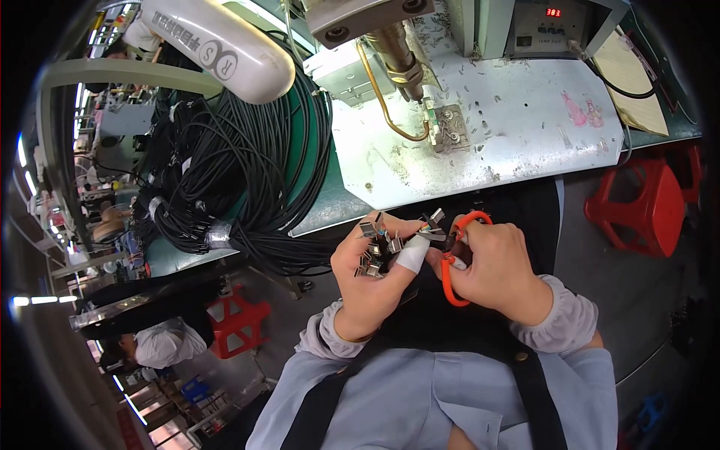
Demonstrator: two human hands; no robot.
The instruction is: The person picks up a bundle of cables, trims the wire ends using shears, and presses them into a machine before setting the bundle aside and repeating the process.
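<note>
My left hand [375,296] is closed around a bunch of black cables with bare metal connectors [372,251] at their ends, standing up between the fingers. White tape wraps my left thumb [414,253]. One connector with coloured wires [431,223] juts out past the thumb, towards the right. Closed on small cutters with orange-red looped handles [448,283], my right hand [501,266] keeps their dark jaws close against that connector's wires. Whether the jaws touch the wires cannot be made out.
Ahead stands a bench machine with a metal press head [397,64] over a white plate [517,135] strewn with scraps. Coiled black cables [255,142] cover the green table at left. A lamp [225,52] hangs above them. Red stools [637,206] stand right and left; another person [169,345] sits left.
</note>
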